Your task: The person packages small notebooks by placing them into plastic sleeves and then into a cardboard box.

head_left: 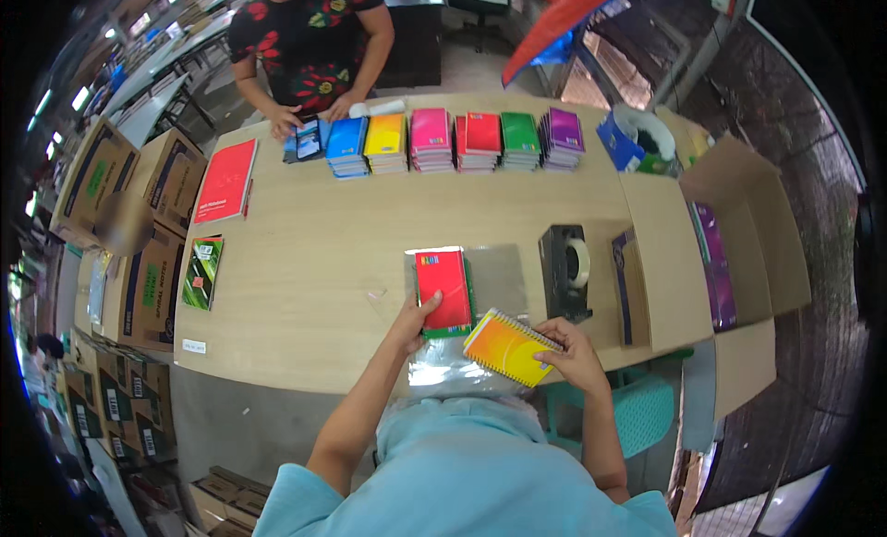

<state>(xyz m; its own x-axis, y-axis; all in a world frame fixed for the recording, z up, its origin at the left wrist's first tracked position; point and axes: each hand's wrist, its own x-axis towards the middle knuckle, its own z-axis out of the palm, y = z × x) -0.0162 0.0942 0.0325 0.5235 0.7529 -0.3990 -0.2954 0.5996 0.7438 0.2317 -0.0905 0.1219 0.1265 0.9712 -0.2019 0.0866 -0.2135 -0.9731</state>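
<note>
Head view: the right grip pinched a yellow-orange spiral notebook over the near edge of the surface; the left grip held a red notebook.
The notebooks looked light and bendable, covers probably slick, so thumb-over-edge seemed the surest hold; multicoloured lettering marked the red cover, a pale label the green booklet.
</note>
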